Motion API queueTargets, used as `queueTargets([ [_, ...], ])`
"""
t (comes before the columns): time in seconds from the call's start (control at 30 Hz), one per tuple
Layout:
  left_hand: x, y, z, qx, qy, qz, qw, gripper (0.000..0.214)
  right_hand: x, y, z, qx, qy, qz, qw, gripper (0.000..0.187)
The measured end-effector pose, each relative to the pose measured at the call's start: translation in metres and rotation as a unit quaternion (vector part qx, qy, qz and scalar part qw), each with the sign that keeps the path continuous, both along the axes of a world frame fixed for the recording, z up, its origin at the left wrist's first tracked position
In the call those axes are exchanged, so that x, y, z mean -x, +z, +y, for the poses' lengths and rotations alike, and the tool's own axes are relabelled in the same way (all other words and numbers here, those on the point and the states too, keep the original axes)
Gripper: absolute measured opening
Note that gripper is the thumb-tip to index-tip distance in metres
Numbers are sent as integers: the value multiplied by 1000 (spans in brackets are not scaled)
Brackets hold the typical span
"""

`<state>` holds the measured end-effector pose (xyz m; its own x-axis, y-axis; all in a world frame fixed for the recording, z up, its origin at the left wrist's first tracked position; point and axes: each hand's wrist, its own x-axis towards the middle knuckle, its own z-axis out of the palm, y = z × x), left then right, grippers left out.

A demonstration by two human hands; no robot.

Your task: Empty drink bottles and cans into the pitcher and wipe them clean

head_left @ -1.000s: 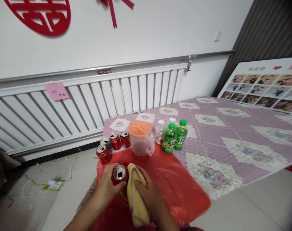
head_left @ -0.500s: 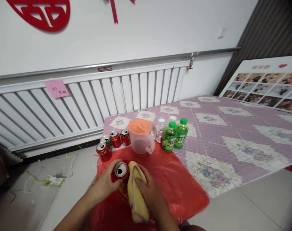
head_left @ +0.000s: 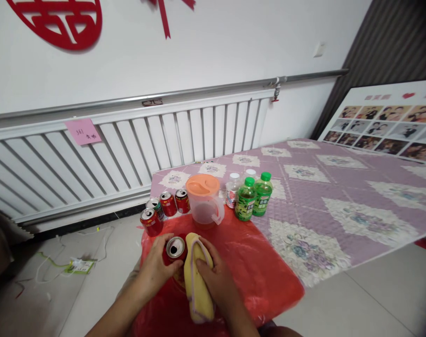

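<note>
My left hand [head_left: 159, 263] is wrapped round an opened red drink can [head_left: 176, 248], its top facing up towards me. A folded yellow cloth [head_left: 198, 285] with a pale purple edge is gripped in my right hand [head_left: 216, 271], thumb on top. The cloth lies close against the can's right side; whether it presses on the can is hard to make out. Both hands are over a red plastic sheet [head_left: 255, 267]. Behind them stands a clear pitcher [head_left: 203, 213] with an orange lid.
Several opened cans [head_left: 168, 204] stand left of the pitcher. To its right are green-capped bottles [head_left: 246, 201] and white-capped bottles [head_left: 231, 192]. A purple floral tablecloth [head_left: 304, 196] covers the table. A white radiator [head_left: 146, 140] runs along the wall; a photo board [head_left: 388, 121] leans at right.
My hands, the can and the cloth hold nearly the same pose. The whole view has shifted slightly, and the cloth sits a touch further left.
</note>
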<state>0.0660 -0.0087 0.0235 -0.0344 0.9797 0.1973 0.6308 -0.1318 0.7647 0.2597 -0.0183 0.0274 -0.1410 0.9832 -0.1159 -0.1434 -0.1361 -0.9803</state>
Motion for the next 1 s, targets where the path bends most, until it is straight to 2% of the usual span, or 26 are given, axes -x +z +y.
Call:
queueTargets([
  [0.27, 4, 17, -1, 51, -45, -21, 997, 64, -1, 0, 3, 3, 1, -14, 1000, 52],
  [0.33, 4, 16, -1, 47, -51, -24, 997, 65, -1, 0, 2, -3, -4, 0, 1000, 53],
  [0.43, 2, 11, 0, 24, -25, -20, 999, 67, 0, 0, 1, -2, -6, 20, 1000, 55],
  [0.63, -2, 1, 2, -14, 0, -10, 1000, 64, 0, -1, 3, 15, 8, -4, 1000, 54],
  [1.0, -1, 9, -2, 17, -20, -14, 1000, 68, -1, 1, 0, 10, 9, 34, 999, 56],
])
